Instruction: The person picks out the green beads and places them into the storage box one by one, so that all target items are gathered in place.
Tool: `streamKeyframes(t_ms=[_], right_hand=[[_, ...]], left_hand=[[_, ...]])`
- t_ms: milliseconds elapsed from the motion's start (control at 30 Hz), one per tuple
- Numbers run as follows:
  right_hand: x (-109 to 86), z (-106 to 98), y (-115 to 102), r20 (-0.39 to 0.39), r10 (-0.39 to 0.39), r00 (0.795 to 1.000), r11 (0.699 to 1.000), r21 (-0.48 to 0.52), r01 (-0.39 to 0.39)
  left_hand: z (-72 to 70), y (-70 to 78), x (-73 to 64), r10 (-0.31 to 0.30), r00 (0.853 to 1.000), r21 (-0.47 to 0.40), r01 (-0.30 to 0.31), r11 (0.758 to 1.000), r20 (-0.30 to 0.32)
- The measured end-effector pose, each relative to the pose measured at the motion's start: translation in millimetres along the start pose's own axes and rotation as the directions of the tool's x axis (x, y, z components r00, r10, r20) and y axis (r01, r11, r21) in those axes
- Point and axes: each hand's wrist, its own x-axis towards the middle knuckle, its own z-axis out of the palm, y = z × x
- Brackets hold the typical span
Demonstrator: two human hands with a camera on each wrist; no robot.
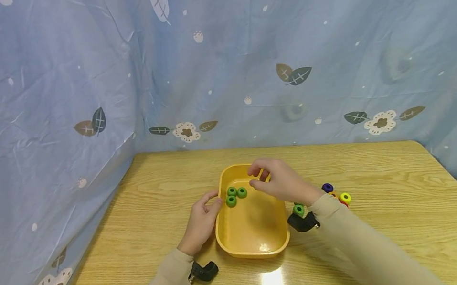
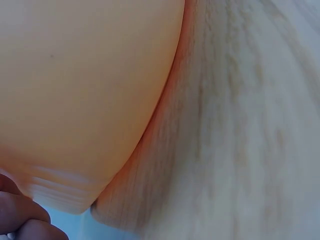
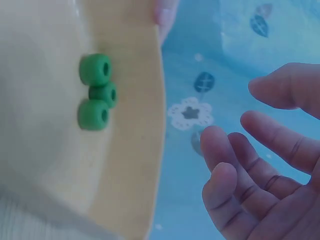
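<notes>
A yellow-orange plastic tray (image 1: 261, 227) stands on the table, with three green ring-shaped beads (image 1: 231, 201) inside near its left wall. My left hand (image 1: 200, 221) touches the tray's left rim with its fingers; in the left wrist view only a few fingers (image 2: 22, 215) show beside the tray wall. Over the tray's far right part hovers my right hand (image 1: 279, 180), its thumb and fingers apart with nothing between them. The right wrist view shows the same spread fingers (image 3: 220, 190) and the green beads (image 3: 94, 114) touching each other.
Right of the tray, partly hidden by my right forearm, lie more beads: a green one (image 1: 298, 209), a purple one (image 1: 327, 187), a yellow one (image 1: 345, 198), and orange and red ones. A blue patterned cloth (image 1: 223, 66) hangs behind the wooden table (image 1: 393, 207).
</notes>
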Motion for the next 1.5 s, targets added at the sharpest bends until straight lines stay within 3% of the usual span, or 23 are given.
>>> streamKeyframes(t_ms=[433, 800, 1200, 1500], right_hand=[[-40.7, -28, 9, -0.113, 0.061, 0.992, 0.998, 0.007, -0.060], [-76.1, -27, 35, -0.168, 0.095, 0.981, 0.995, 0.004, -0.095], [-97.2, -12, 59, -0.181, 0.059, 0.982, 0.996, -0.056, -0.070], [-104.5, -5, 71, -0.080, 0.068, 0.994, 0.994, -0.082, -0.075]], left_hand=[[0.8, 0.5, -1.6, 0.016, 1.000, 0.015, -0.016, 1.000, -0.016], [2.2, 0.0, -1.5, -0.018, 1.000, 0.006, 0.018, 1.000, -0.015], [2.0, -3.1, -1.5, -0.002, 1.000, 0.008, 0.002, 1.000, -0.008], [3.2, -7.7, -4.2, 0.001, 1.000, 0.001, -0.001, 1.000, -0.006]])
